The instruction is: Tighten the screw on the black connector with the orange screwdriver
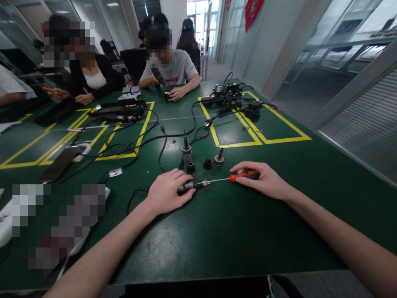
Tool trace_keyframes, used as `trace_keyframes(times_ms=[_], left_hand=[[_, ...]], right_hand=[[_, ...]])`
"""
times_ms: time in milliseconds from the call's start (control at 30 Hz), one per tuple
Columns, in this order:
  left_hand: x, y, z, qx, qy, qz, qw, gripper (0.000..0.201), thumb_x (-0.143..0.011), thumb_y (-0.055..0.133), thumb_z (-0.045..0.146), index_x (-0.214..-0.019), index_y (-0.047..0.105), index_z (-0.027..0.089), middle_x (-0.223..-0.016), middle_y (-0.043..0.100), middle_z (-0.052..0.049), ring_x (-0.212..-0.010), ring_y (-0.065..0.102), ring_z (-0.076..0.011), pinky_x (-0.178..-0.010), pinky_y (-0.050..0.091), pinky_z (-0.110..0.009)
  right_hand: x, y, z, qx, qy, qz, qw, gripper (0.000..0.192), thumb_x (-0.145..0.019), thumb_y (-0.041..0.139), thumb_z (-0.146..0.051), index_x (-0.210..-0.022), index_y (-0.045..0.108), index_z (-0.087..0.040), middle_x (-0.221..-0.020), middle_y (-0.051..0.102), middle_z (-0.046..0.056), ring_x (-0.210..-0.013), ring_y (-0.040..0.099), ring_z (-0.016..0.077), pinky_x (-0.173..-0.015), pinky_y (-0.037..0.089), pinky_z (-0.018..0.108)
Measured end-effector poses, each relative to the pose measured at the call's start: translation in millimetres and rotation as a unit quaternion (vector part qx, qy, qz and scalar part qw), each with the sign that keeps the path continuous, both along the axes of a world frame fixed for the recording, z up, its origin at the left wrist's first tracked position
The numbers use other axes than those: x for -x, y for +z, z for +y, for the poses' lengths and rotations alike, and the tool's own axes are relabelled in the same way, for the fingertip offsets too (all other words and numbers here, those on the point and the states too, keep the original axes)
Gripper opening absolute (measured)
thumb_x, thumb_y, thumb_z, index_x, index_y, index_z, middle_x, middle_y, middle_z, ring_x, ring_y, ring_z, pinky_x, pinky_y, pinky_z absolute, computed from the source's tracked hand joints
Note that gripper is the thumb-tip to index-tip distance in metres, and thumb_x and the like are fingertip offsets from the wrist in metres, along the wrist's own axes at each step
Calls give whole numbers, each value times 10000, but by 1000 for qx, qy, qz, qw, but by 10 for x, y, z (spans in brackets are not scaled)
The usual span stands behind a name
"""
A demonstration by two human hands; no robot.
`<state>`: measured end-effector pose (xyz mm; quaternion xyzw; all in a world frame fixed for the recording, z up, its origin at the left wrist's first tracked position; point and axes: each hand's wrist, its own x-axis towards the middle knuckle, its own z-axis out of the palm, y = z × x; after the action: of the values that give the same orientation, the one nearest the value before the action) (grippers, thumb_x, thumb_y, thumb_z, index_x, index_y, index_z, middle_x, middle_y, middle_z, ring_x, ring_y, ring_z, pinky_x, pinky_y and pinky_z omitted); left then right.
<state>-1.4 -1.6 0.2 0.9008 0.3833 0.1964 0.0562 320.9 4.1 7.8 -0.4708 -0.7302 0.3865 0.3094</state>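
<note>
My left hand (170, 188) is closed around a grey and black cylindrical device (186, 186), which lies on its side on the green table (248, 240). Between the thumb and fingers of my right hand (263, 178) is the orange and black handle of a screwdriver (242, 176). Its thin shaft points left, and the tip meets the right end of the device; the exact contact is too small to make out. Just beyond stand a tall metal part with a spindle (186, 153), a shorter metal part with a stem (219, 159), a black collar (190, 167) and a black cap (207, 164).
Black cables (149, 140) cross the table behind my left hand. A phone (60, 163) lies at left, near a white-edged object (107, 194). A heap of corded black tools (226, 99) sits at the back. Across the table a person (173, 68) holds a dark tool (158, 76).
</note>
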Motion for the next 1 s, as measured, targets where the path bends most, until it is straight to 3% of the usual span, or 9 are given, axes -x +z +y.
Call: trace_keyframes(times_ms=[100, 267, 367, 467, 533, 600, 733, 867, 1000], left_hand=[[5, 7, 0, 1, -1, 2, 1000, 208, -941, 657, 322, -1099, 714, 200, -1019, 771, -49, -926, 710, -224, -807, 595, -354], [11, 11, 4, 2, -3, -1, 1000, 219, -947, 647, 331, -1106, 718, 198, -1027, 772, -54, -932, 709, -226, -805, 601, -363], [13, 6, 6, 2, -4, -1, 1000, 218, -946, 647, 329, -1102, 721, 195, -1024, 772, -56, -929, 709, -228, -808, 603, -368], [13, 3, 8, 3, -6, 0, 1000, 219, -946, 645, 330, -1105, 724, 201, -1023, 770, -58, -920, 707, -225, -807, 602, -362], [12, 4, 9, 0, -7, -3, 1000, 217, -946, 644, 331, -1104, 725, 206, -1014, 769, -56, -913, 705, -222, -806, 601, -355], [10, 6, 9, -4, -7, -5, 1000, 215, -945, 644, 332, -1100, 726, 207, -1002, 767, -54, -906, 704, -220, -799, 599, -350], [9, 11, 6, -6, -6, -4, 1000, 219, -948, 644, 331, -1096, 726, 192, -1004, 769, -55, -903, 708, -223, -783, 597, -351], [8, 8, 7, -7, -6, -4, 1000, 215, -950, 643, 328, -1096, 726, 195, -1002, 765, -55, -912, 707, -225, -789, 596, -352], [6, 6, 9, -4, -5, -2, 1000, 218, -954, 629, 336, -1094, 726, 200, -1000, 763, -56, -897, 699, -219, -786, 595, -349]], right_hand=[[18, 26, -25, -25, 5, -5, 1000, 386, -885, 703, -565, -962, 795, -198, -829, 740, 63, -692, 638, 192, -647, 502, 320], [19, 36, -35, 59, 7, 15, 998, 469, -969, 585, -602, -944, 783, -178, -551, 560, -16, -478, 480, 132, -481, 402, 279], [9, 27, -7, 80, -1, 35, 996, 425, -890, 701, -593, -974, 774, -183, -648, 645, 10, -524, 538, 142, -499, 441, 280], [7, 37, 14, 59, 3, 35, 998, 406, -825, 768, -597, -942, 782, -209, -862, 755, 67, -749, 676, 214, -676, 546, 339], [6, 44, 12, 47, 8, 26, 999, 419, -823, 766, -616, -933, 788, -212, -948, 776, 85, -831, 694, 239, -741, 554, 361], [1, 41, 4, 52, 17, 11, 998, 452, -873, 707, -640, -932, 785, -199, -836, 752, 68, -711, 656, 202, -668, 527, 335], [-21, 20, -3, 70, 37, -6, 997, 496, -964, 591, -636, -890, 767, -178, -551, 541, -30, -500, 476, 127, -537, 414, 284], [-29, 4, 9, 78, 28, 6, 997, 423, -896, 695, -598, -945, 773, -184, -677, 642, 8, -571, 546, 146, -550, 444, 288], [-21, 2, 4, 46, 34, 17, 998, 372, -851, 755, -563, -941, 758, -202, -885, 746, 61, -763, 665, 206, -707, 543, 338]])
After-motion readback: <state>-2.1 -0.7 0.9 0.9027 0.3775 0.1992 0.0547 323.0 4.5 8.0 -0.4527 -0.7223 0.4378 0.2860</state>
